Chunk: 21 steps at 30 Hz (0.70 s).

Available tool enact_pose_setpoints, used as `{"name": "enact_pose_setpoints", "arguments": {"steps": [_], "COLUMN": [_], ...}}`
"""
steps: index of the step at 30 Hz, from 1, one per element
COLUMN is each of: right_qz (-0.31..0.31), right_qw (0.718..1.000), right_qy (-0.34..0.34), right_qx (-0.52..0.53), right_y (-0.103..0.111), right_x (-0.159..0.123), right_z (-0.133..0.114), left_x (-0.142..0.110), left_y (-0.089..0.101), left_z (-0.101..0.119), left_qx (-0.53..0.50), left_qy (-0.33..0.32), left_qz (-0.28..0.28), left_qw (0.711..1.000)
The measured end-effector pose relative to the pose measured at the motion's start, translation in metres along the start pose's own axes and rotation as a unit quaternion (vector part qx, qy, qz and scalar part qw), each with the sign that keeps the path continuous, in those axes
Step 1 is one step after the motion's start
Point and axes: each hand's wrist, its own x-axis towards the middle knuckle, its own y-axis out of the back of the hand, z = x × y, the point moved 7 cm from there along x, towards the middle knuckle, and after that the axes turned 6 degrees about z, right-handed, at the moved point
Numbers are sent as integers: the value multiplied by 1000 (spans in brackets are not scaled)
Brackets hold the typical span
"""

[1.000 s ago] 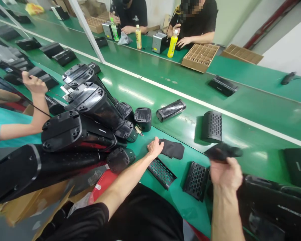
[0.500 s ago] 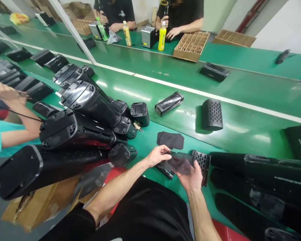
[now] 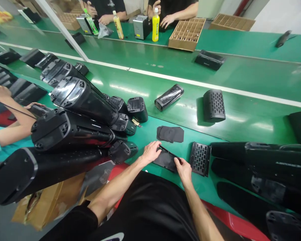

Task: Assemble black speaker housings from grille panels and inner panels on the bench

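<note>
A thin black sheet (image 3: 167, 160) lies over a black panel on the green bench, directly in front of me. My left hand (image 3: 151, 153) is closed on the sheet's left end, fingertips at its far corner. At the right end, my right hand (image 3: 184, 170) pinches the edge between thumb and fingers. The sheet hides most of the panel under it. Just beyond my hands is a loose stack of similar black sheets (image 3: 170, 134). A perforated black panel (image 3: 200, 159) rests to the right of my right hand.
Long black speaker-like housings (image 3: 72, 129) are piled at left, with more dark housings (image 3: 273, 167) at right. A dark cylinder (image 3: 169, 97) and a perforated black cover (image 3: 214, 105) sit on the green belt. Across it are people, bottles (image 3: 155, 25) and a divided carton (image 3: 187, 33). A co-worker's arm (image 3: 12, 124) is at left.
Both hands have lowered the sheet from the air onto the panel. My right hand has moved left, away from the perforated panel, from under the sheet to its edge. The view has shifted slightly.
</note>
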Motion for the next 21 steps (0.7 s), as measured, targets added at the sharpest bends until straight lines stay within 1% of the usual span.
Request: {"name": "enact_pose_setpoints", "arguments": {"steps": [2, 4, 8, 12, 16, 18, 19, 21], "right_qz": [15, 30, 46, 37, 22, 3, -9, -34], "right_qw": [999, 997, 993, 994, 999, 1000, 999, 995], "right_qy": [6, 6, 4, -1, -6, -11, -17, -37], "right_qx": [-45, -76, -107, -100, -48, 1, 29, 83], "right_y": [2, 5, 7, 0, 6, 13, 16, 22], "right_x": [-4, -8, -8, 2, 4, 0, -3, -9], "right_z": [6, 11, 13, 9, -1, -8, -12, -20], "left_x": [-3, -4, 2, 11, 9, 2, -3, -14], "left_y": [1, 2, -2, -2, 8, 14, 15, 15], "left_z": [-6, -16, -36, -39, -37, -33, -30, -17], "left_qx": [65, 111, 107, 74, 9, -62, -117, -246], "left_qy": [-27, -26, 17, 25, 36, 65, 87, 126], "left_qz": [27, 47, 27, 13, -18, -45, -66, -117], "left_qw": [997, 992, 994, 997, 999, 995, 987, 954]}}
